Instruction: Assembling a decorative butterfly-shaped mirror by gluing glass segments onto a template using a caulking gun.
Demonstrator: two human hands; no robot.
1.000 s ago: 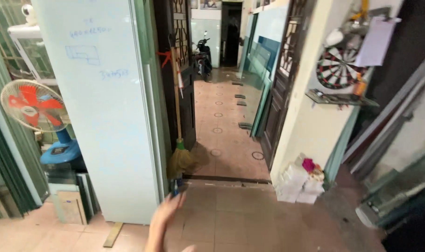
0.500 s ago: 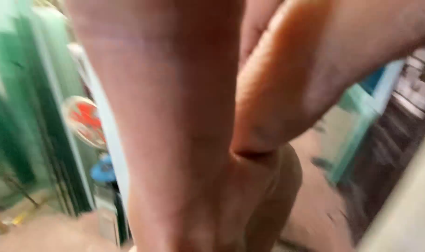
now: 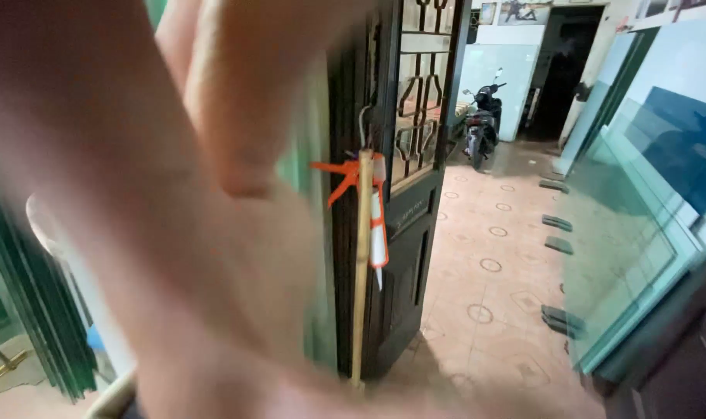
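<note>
A hand and forearm [image 3: 174, 233], which I take for my left hand, is raised right up against the camera. It is blurred and covers the left half of the view. One finger [image 3: 240, 109] points downward; I cannot make out whether anything is held. My right hand is out of sight. Just right of the hand stands a dark metal door with a grille [image 3: 415, 147]. An orange caulking gun [image 3: 351, 172] with a white cartridge [image 3: 378, 229] hangs on it, and a wooden broom handle [image 3: 359, 287] leans in front.
A tiled corridor [image 3: 485, 302] runs back to a parked scooter [image 3: 481, 124] and a dark doorway. Large glass panes [image 3: 624, 240] lean along the right wall on dark blocks. Green frames [image 3: 27, 318] stand at the far left.
The hand rose from low in the view to right in front of the lens. The view has shifted right and closer to the door and corridor.
</note>
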